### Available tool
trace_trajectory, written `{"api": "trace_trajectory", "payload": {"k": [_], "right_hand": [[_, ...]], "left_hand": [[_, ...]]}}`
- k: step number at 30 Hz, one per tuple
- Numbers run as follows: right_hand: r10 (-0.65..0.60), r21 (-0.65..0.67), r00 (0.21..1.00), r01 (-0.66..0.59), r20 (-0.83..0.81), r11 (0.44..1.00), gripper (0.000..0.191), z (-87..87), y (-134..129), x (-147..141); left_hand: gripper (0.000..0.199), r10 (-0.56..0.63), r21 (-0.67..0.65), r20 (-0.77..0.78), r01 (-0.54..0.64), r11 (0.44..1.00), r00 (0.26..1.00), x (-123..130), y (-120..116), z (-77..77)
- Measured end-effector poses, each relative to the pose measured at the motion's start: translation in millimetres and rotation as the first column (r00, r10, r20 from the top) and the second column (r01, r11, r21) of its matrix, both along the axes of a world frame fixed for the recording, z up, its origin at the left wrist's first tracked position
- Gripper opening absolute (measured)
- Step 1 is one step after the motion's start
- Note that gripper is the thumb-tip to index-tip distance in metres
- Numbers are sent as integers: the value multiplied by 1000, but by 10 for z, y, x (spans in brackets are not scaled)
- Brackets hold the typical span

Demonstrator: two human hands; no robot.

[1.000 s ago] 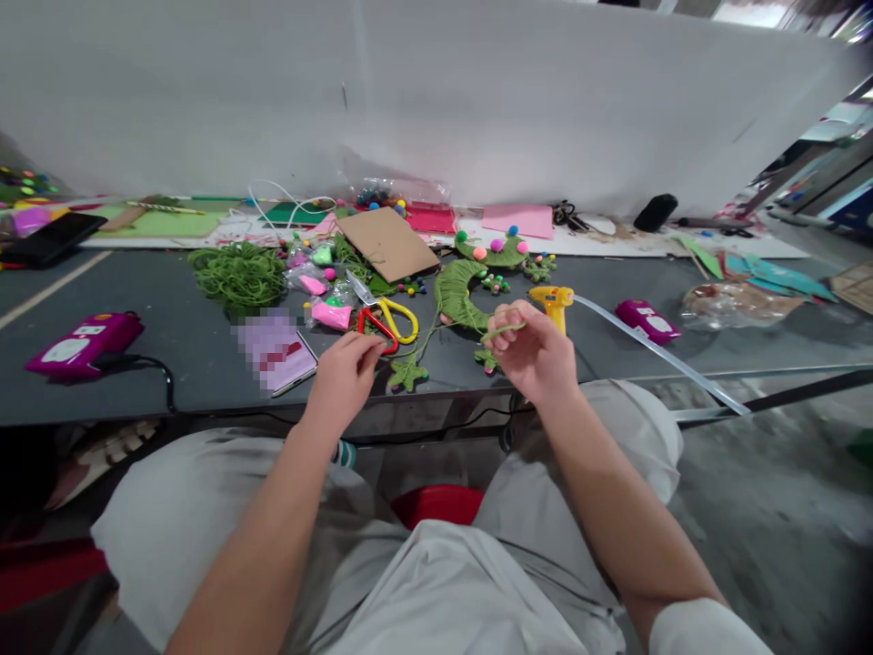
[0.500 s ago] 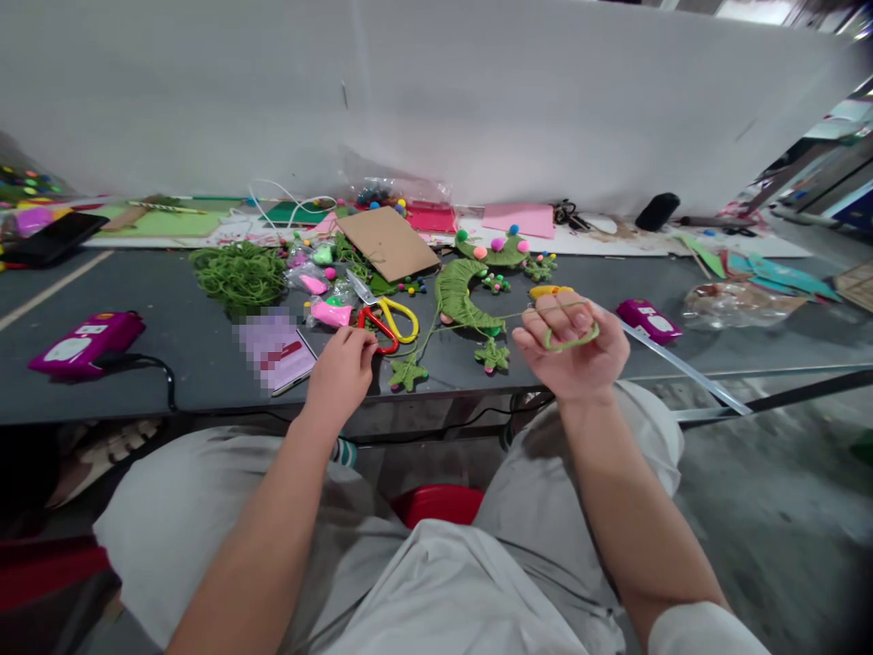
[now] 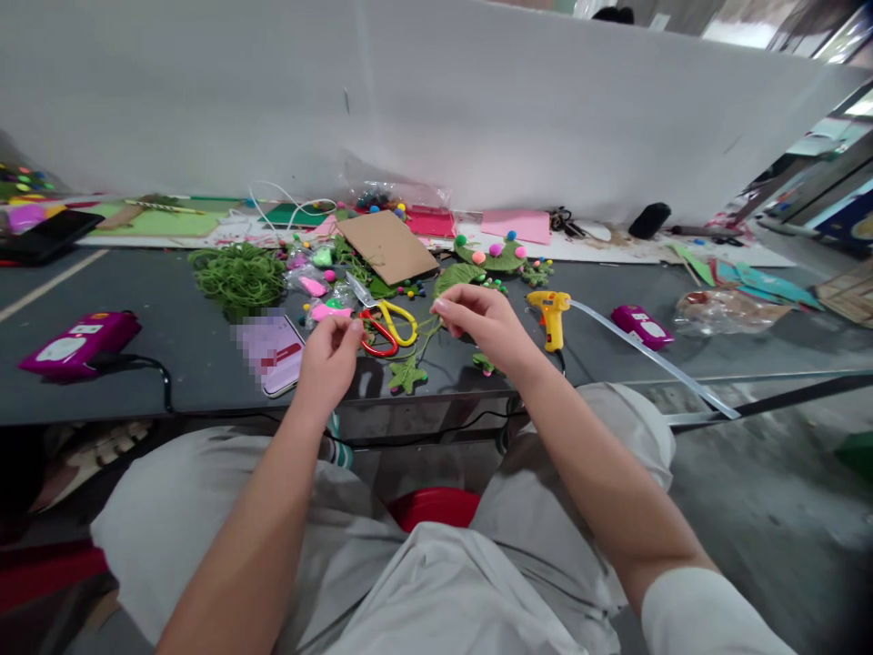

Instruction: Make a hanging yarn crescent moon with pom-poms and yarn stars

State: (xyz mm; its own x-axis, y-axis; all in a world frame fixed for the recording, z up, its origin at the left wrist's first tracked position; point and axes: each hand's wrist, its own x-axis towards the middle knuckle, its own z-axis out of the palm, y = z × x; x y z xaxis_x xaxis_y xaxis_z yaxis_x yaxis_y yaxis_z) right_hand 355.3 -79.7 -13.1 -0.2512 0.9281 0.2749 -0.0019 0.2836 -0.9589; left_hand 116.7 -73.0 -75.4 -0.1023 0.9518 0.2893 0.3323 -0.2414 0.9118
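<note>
Left hand (image 3: 331,357): curled near scissors (image 3: 379,306); could not tell grip.
Right hand (image 3: 483,326): hovered over green crescent (image 3: 450,279); could not tell grip.
Glue gun (image 3: 555,318): lay right, on desk (image 3: 604,362).

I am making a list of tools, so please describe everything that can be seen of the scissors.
The scissors have silvery, metal-looking blades and two large handle loops, one red and one yellow, which look like plastic. They lie on the dark grey table, blades pointing away from the person and to the left, loops toward the person. The red loop is close to the left hand's fingertips; whether they touch is unclear, as is whether the blades are fully closed.
</note>
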Motion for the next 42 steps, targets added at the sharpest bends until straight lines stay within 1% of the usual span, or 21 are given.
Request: {"api": "trace_trajectory", "payload": {"k": [2, 5, 8, 10, 11, 13, 14, 16, 18, 19, 20, 21, 23, 24, 25, 27, 30, 34, 37, 39, 42], "right_hand": [[30, 32, 997, -32, 64, 999, 31, 18, 156, -134], [68, 92, 972, -91, 224, 992, 31, -2, 383, -307], [4, 186, 935, -74, 354, 980, 26, -6, 531, -411], [-48, 217, 931, -34, 363, 976, 21, 22, 578, -436], [-60, 210, 935, -16, 349, 978, 19, 40, 595, -437], [-52, 164, 953, 3, 297, 986, 17, 73, 636, -432], [-30, 136, 962, -8, 271, 991, 17, 80, 666, -429], [32, 113, 969, -61, 244, 992, 22, 68, 751, -435], [57, 141, 949, -106, 311, 984, 32, 23, 854, -464], [27, 170, 920, -100, 390, 980, 38, -7, 901, -489], [-33, 205, 871, -78, 490, 976, 45, -36, 938, -518], [-110, 242, 795, -48, 596, 969, 50, -63, 962, -552], [-219, 273, 582, -5, 783, 962, 49, -108, 959, -627], [-224, 257, 482, -2, 847, 966, 44, -126, 934, -666], [-202, 224, 406, -7, 891, 974, 38, -145, 898, -706], [-128, 142, 322, -18, 938, 990, 33, -188, 813, -787], [-78, 81, 282, 2, 956, 997, 44, -266, 727, -904], [-85, 67, 263, 77, 961, 995, 68, -298, 731, -1009], [-121, 93, 255, 117, 959, 989, 71, -218, 754, -1023], [-162, 134, 246, 125, 956, 983, 67, -126, 758, -1011], [-211, 192, 233, 103, 949, 976, 65, 40, 761, -979]], "left_hand": [[19, -3, 20, 230, -2, 1000, 973, -40, 20, 75], [14, -16, 105, 486, -40, 994, 874, -120, 29, 202], [9, -17, 158, 652, -114, 981, 758, -193, -3, 322], [5, -46, 181, 715, -121, 976, 697, -231, -53, 391], [5, -75, 207, 726, -114, 972, 683, -248, -86, 423], [2, -123, 262, 720, -103, 960, 683, -277, -164, 481], [1, -138, 279, 706, -95, 955, 694, -291, -204, 505], [6, -141, 275, 672, -68, 959, 727, -316, -272, 535], [12, -115, 224, 628, -37, 974, 770, -337, -306, 531], [14, -96, 187, 598, -23, 982, 796, -346, -306, 514], [16, -73, 144, 564, -11, 989, 823, -354, -298, 488], [17, -54, 99, 525, 2, 995, 849, -361, -281, 457], [16, -32, 18, 436, 28, 999, 899, -375, -239, 390], [16, -26, -14, 388, 34, 999, 921, -383, -219, 360], [16, -22, -38, 341, 37, 999, 940, -393, -201, 334], [18, -22, -66, 257, 41, 997, 966, -421, -176, 294], [24, -9, -59, 123, 17, 998, 992, -490, -149, 244], [30, 63, 1, -53, -63, 998, 997, -602, -106, 176], [31, 119, 67, -37, -117, 991, 992, -649, -81, 154], [29, 156, 97, 22, -158, 983, 987, -652, -76, 159], [24, 181, 98, 90, -189, 977, 979, -628, -88, 178]]}}
